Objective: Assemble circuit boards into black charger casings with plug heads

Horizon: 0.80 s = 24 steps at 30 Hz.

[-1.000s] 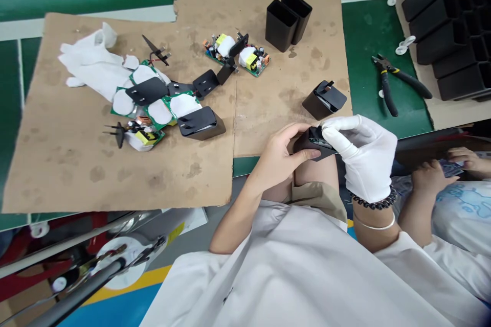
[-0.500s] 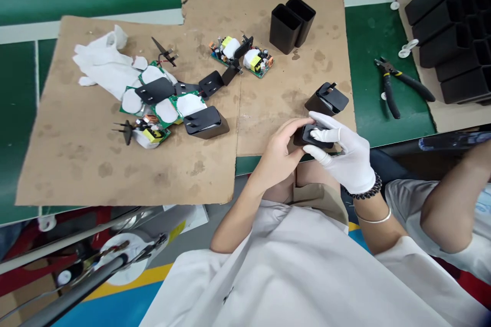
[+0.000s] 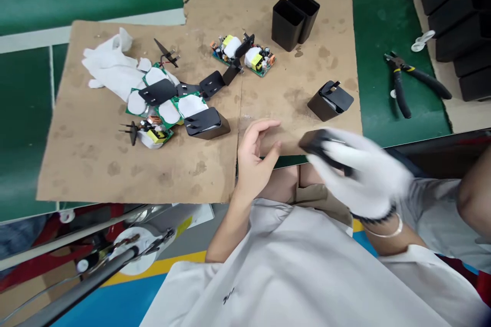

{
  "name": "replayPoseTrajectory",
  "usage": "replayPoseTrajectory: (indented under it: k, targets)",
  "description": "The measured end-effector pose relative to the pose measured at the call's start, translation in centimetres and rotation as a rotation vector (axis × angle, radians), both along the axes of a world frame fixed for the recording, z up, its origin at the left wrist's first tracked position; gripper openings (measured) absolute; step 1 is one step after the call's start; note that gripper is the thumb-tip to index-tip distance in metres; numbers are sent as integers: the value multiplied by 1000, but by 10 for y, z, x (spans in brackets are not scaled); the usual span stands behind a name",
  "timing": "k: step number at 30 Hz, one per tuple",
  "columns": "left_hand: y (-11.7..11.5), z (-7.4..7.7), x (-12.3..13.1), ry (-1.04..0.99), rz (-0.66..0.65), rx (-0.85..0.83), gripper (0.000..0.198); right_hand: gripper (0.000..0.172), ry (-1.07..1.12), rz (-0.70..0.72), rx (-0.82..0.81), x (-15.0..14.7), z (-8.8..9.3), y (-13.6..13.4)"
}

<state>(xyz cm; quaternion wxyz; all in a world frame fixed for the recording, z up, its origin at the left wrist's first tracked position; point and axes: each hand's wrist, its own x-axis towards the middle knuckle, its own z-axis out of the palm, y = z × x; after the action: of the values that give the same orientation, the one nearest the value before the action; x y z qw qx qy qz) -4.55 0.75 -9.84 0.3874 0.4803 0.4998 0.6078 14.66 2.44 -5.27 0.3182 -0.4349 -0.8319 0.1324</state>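
My right hand (image 3: 356,173), in a white glove and smeared by motion, is closed round a black charger housing (image 3: 312,140) held tilted near the cardboard's front edge. My bare left hand (image 3: 257,156) is apart from it, fingers curved and spread, with nothing in the grasp. Just beyond the right hand a second charger housing (image 3: 330,102) lies on the cardboard, its lid with plug pins slightly raised. To the left rests another charger (image 3: 207,122) with its pin face up. Two open black cases (image 3: 287,25) stand at the back.
Circuit boards (image 3: 169,112) with white pads and black plug covers lie beside a crumpled white glove (image 3: 111,59). Two more boards (image 3: 261,61) sit mid-cardboard (image 3: 95,179). Pliers (image 3: 399,82) lie on the green table, near stacked black cases (image 3: 456,25). Another person's arm (image 3: 475,199) is at right.
My right hand has moved right, carrying the charger housing away from my left hand. My left hand has let go of it and drawn back left. The view has shifted slightly.
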Motion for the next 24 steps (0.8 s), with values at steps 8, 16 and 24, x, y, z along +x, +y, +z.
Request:
replayPoseTrajectory:
  k: [8, 16, 24]
  targets:
    - [0, 17, 2, 396, -326, -20, 43, 32, 118, 18, 147, -2, -30, 9]
    - [3, 14, 2, 451, -342, -35, 44, 39, 185, 44, 68, 2, -24, 4]
    - [5, 15, 3, 488, -350, -61, 38, 12, 152, 10, 180, -7, -16, 15]
